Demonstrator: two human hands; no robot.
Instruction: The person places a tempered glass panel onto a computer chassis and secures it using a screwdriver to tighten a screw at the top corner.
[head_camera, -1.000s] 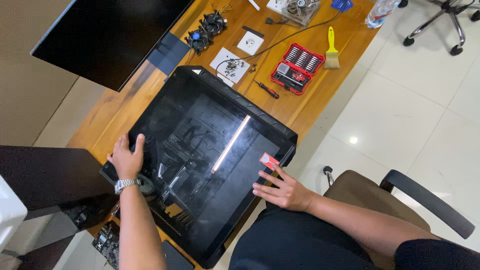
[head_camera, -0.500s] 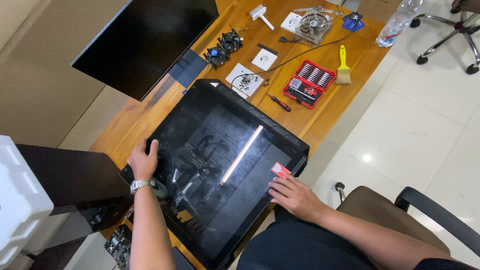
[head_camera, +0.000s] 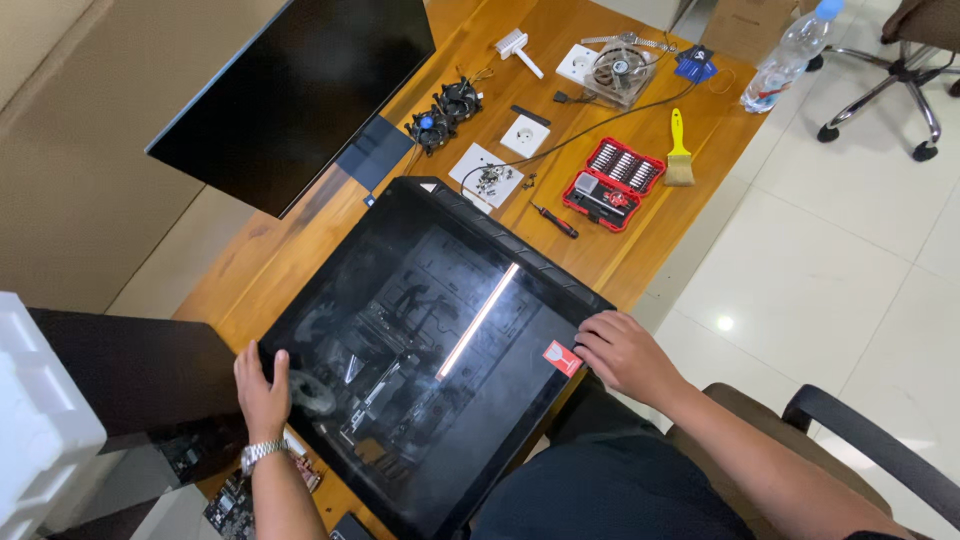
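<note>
The glass panel (head_camera: 430, 370) looked glossy and smooth, mirroring a light strip; the table (head_camera: 620, 215) was polished wood; the watch (head_camera: 262, 455) was shiny metal.

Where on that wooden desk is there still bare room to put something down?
Bare wood shows between the monitor and the computer case, near the desk's left edge, and between the red bit set and the case. The far end is crowded with fans, wall sockets, a yellow brush and cables.
</note>
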